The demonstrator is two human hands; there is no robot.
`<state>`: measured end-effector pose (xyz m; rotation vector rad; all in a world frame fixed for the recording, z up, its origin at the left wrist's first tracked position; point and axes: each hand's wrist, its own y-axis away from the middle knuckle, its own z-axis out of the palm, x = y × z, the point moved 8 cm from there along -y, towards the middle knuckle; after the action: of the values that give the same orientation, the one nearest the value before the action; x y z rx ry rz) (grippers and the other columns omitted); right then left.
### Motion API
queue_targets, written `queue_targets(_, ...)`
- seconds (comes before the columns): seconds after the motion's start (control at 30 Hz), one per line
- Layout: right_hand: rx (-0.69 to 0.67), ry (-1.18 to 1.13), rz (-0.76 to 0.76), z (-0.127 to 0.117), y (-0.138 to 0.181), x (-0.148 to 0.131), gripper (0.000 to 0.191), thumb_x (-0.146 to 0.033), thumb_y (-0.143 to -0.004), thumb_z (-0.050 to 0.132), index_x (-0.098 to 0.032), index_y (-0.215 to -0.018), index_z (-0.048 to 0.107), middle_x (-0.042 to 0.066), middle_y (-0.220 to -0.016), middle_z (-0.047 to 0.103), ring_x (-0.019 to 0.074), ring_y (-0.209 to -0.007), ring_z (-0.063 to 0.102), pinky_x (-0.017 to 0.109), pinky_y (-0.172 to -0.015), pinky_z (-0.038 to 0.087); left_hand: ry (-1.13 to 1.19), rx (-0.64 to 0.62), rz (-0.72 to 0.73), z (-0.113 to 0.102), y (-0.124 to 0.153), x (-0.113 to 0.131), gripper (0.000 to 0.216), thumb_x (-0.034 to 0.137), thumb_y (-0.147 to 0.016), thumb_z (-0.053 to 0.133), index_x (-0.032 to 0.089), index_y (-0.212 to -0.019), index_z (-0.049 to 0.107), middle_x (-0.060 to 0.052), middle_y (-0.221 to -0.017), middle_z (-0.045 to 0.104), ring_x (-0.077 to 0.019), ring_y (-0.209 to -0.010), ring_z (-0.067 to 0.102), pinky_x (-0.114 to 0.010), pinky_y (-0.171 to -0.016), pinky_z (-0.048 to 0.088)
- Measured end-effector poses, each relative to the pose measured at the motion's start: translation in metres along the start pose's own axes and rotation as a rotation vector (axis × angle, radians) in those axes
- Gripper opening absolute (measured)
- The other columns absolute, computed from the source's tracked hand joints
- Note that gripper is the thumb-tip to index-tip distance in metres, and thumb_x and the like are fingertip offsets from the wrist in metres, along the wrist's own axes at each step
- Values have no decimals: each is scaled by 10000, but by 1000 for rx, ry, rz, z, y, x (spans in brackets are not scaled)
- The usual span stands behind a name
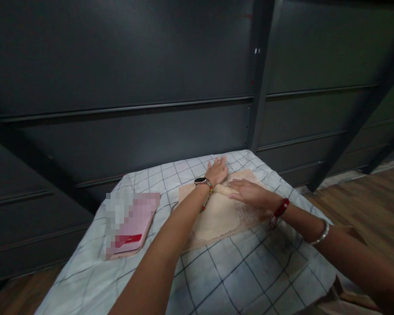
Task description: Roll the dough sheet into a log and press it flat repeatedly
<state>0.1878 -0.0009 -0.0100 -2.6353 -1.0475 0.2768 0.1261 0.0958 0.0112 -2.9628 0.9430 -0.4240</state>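
Observation:
A thin beige sheet, apparently cloth [213, 218], lies flat with frayed-looking edges on a checked tablecloth. Across its upper part runs a pale, slender roll [226, 190]; whether it is rolled cloth or a separate stick I cannot tell. My left hand [218, 169] rests at the roll's far left end, fingers stretched out past the sheet over the tablecloth. Flat over the roll's right end lies my right hand [249, 192], its fingers extended and pointing left. Part of the sheet is hidden beneath my hands and left forearm.
The white tablecloth [246, 267] with dark grid lines covers a small table. A pink phone-like item [141, 218], partly pixelated, lies on its left side. Dark panels [167, 140] with metal bars rise right behind the table. Wooden floor [374, 201] shows at right.

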Motion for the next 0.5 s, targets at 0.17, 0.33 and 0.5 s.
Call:
queue_targets(0.17,-61,-111,43,0,-2,17,396,-356,-994,309,-173,-1167,614,90,-1179,645,192,-1096,575,399,-1017,409,21,-27,-46,8,-15,-1,603,320,-934,173,133,-1507,158,-68,-1563,177,-221,-1451,57,-497,-1164,41)
queue_targets(0.33,-49,-133,122,-8,3,-1,448,-389,-985,310,-120,-1231,570,144,-1225,617,229,-1137,563,402,-993,422,9,-11,-16,3,-1,2,603,326,-938,147,146,-1513,142,-55,-1571,137,-214,-1452,50,-495,-1163,17)
queue_targets(0.5,11,13,128,-22,14,-49,424,-360,-963,362,-100,-1242,549,162,-1168,640,260,-1090,584,411,-940,458,-50,-85,27,1,37,6,608,353,-948,101,136,-1516,122,-65,-1572,128,-228,-1451,60,-496,-1157,93)
